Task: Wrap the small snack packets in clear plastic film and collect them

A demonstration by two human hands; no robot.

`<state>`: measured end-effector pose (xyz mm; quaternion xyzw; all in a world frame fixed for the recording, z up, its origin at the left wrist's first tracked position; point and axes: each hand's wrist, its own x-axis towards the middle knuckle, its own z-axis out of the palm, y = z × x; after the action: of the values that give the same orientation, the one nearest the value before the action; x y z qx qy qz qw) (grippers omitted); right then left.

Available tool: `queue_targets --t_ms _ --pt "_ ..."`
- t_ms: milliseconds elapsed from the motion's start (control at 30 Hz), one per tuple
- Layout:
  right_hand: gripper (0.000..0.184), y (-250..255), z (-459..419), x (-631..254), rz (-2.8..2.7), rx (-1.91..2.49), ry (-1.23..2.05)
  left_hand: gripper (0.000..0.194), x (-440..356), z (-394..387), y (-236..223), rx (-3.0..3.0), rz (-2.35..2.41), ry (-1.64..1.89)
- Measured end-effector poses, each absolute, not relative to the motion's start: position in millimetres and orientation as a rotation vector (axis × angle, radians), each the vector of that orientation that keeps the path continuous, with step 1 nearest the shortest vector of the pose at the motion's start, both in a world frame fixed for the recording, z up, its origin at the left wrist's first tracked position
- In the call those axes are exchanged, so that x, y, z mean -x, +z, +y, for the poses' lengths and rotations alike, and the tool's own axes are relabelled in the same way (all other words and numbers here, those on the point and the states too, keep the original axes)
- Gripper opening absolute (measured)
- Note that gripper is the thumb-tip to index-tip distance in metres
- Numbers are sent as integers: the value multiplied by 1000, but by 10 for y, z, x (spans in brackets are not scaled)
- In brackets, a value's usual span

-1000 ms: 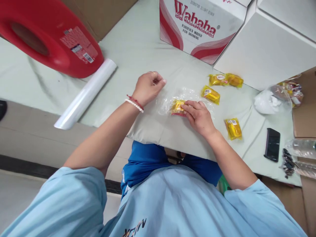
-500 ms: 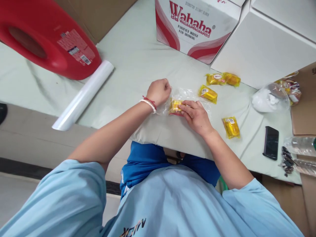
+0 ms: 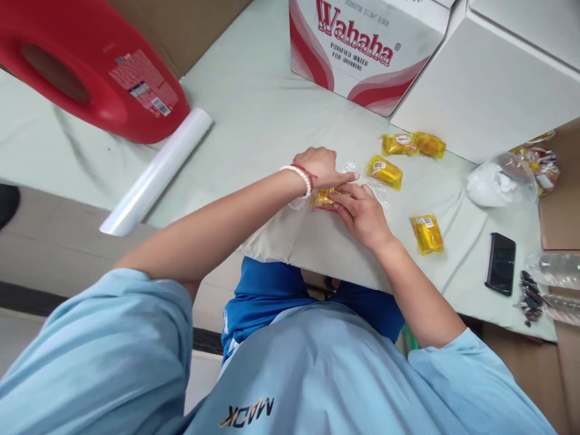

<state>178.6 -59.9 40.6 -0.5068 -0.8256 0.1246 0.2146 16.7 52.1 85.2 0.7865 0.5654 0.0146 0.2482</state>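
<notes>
A small snack cake in a yellow wrapper [image 3: 322, 198] lies on a sheet of clear plastic film [image 3: 379, 194] near the table's front edge. My right hand [image 3: 364, 216] holds the cake down, its fingertips and thumb pressed on the right end. Reaching over the far side of the cake, my left hand [image 3: 319, 164] is closed at the film, its thumb or a finger pointing at my right fingers. Most of its fingertips are hidden. Right of the film lie a loose yellow-wrapped cake [image 3: 385, 171], a joined pair of packs [image 3: 413, 145] and one more cake [image 3: 426, 234].
A red jug [image 3: 113, 78] and a white roll [image 3: 156, 172] are on the left. Behind stand a Wahaha water carton [image 3: 357, 57] and a white box [image 3: 480, 78]. On the right are a clear tub [image 3: 501, 180], a black phone [image 3: 501, 264], keys [image 3: 530, 297] and plastic bottles [image 3: 555, 270].
My left hand has moved right, from the left side of the cake to above it, close to my right fingers. My right hand stays on the cake. The view shifts slightly.
</notes>
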Motion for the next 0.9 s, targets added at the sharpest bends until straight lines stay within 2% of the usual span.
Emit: queue_targets --t_ms 67,167,433,600,767,900 --pt "35 412 -611 -1780 -2295 1415 333 64 -273 579 903 -2149 1536 -155" --pt "35 412 -643 -1775 -2293 1437 327 44 -304 658 934 -2171 1504 -322" --pt "36 408 -670 -1801 -2282 1490 371 7 235 880 738 -2021 1629 191" --pt "36 410 -652 -1803 -2289 1486 408 27 639 958 491 -1691 1515 423" --pt "35 405 -650 -1796 -2238 1451 406 27 733 929 295 -1423 1587 471" --pt "34 387 -619 -1829 -2218 1419 422 30 832 933 392 -1468 1793 657"
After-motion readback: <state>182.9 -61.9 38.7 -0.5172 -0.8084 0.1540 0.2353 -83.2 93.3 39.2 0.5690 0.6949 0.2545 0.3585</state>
